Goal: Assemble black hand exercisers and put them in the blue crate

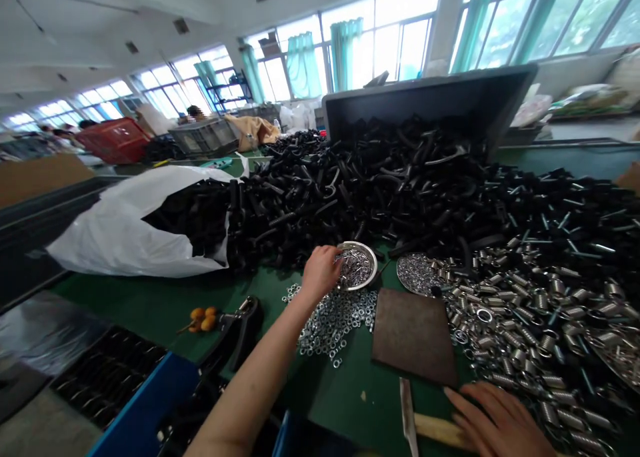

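My left hand (323, 270) reaches to a round metal bowl (374, 265) of small silvery pins. Its fingers are bent together at the bowl's left rim, and their tips are partly hidden. Loose hex nuts (330, 320) lie spread beneath that hand. At the lower right, my right hand (500, 420) rests with fingers stretched out over the wooden handle of a hammer (409, 410). Its fingertips are close to the lower right corner of a flat brown metal plate (415, 334). Metal springs (520, 330) are heaped to the right of the plate.
Black handle-like parts (350, 190) form a large pile in front of a tipped grey bin (430, 100). A white bag (125, 224) of black parts lies left. Nearer are orange fruits (203, 319), a black-handled tool (245, 330) and a blue-edged box (150, 404). Small parts fill a dish (417, 275).
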A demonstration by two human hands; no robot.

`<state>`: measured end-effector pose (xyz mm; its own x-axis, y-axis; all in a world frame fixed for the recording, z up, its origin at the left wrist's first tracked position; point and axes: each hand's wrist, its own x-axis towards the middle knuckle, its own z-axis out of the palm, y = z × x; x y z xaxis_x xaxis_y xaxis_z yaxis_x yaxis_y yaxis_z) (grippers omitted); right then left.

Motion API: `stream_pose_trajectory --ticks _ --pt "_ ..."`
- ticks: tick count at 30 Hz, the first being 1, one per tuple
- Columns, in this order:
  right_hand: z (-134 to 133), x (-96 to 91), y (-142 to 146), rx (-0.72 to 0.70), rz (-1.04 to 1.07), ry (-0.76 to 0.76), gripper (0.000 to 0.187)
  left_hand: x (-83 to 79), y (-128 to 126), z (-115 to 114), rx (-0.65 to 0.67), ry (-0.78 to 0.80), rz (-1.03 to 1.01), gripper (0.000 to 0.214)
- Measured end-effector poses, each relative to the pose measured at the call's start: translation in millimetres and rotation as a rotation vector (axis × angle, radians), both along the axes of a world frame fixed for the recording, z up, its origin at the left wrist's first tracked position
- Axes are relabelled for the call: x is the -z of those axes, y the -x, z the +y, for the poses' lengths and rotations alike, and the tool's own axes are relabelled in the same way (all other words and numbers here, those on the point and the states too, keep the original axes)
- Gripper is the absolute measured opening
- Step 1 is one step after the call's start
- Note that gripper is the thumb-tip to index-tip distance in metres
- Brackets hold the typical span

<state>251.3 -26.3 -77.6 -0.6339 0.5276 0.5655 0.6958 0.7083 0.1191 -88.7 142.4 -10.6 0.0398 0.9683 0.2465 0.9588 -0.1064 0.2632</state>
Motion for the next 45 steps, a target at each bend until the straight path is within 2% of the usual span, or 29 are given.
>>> stream_pose_trajectory --ticks 3,6,9,12,14,16,17,20,23,26,30,33,37,40,42,45 --pt "9 -8.0 6 0.057 0.086 0.096 0.027 -5.7 -52 64 -0.039 0.049 -0.015 0.023" --pt "18 -17.9 7 0.122 0.157 0.185 0.032 -0.9 -77 106 -0.124 0.110 -0.049 0.031" --pt "28 -26.8 -1 0.192 0.177 0.266 0.033 2.6 -81 127 -0.164 0.159 -0.113 0.035" --pt "45 -33.6 -15 0.284 0.164 0.326 0.029 -2.1 -72 129 -0.139 0.166 -0.224 0.031" --pt "60 -36.6 -21 0.353 0.138 0.365 0.023 -8.2 -64 119 -0.096 0.158 -0.308 0.029" --pt "76 -38.7 -24 0.400 0.101 0.404 0.019 -14.7 -56 98 -0.028 0.148 -0.469 0.031" --pt "83 -39.6 -23 0.409 0.078 0.418 0.017 -17.6 -53 83 0.012 0.144 -0.598 0.032" --pt "97 -43.7 -16 0.386 -0.026 0.463 0.013 -23.9 -42 27 0.097 0.162 -1.149 0.032" --pt "93 -50.5 -11 0.341 -0.124 0.499 0.012 -23.1 -29 -33 0.080 0.289 -1.376 0.027" --pt "71 -53.5 -14 0.265 -0.175 0.572 0.010 -9.6 -9 -81 -0.025 0.333 -1.441 0.027" --pt "35 -40.3 -26 0.253 -0.215 0.622 0.009 21.2 11 -119 -0.207 0.322 -1.314 0.027" --pt "23 -28.1 -31 0.302 -0.179 0.641 0.010 38.3 8 -128 -0.164 0.338 -1.056 0.026" --pt "26 -29.6 -31 0.389 0.087 0.821 0.009 47.7 -21 -118 0.075 0.306 -0.655 0.019" --pt "30 -37.7 -30 0.504 0.387 0.978 0.022 51.5 -44 -103 0.236 0.229 -0.383 0.026" --pt "29 -40.7 -30 0.519 0.527 1.021 0.026 53.8 -54 -93 0.279 0.232 -0.224 0.035" --pt "25 -38.5 -31 0.502 0.584 1.009 0.025 56.4 -57 -82 0.277 0.252 -0.064 0.028"
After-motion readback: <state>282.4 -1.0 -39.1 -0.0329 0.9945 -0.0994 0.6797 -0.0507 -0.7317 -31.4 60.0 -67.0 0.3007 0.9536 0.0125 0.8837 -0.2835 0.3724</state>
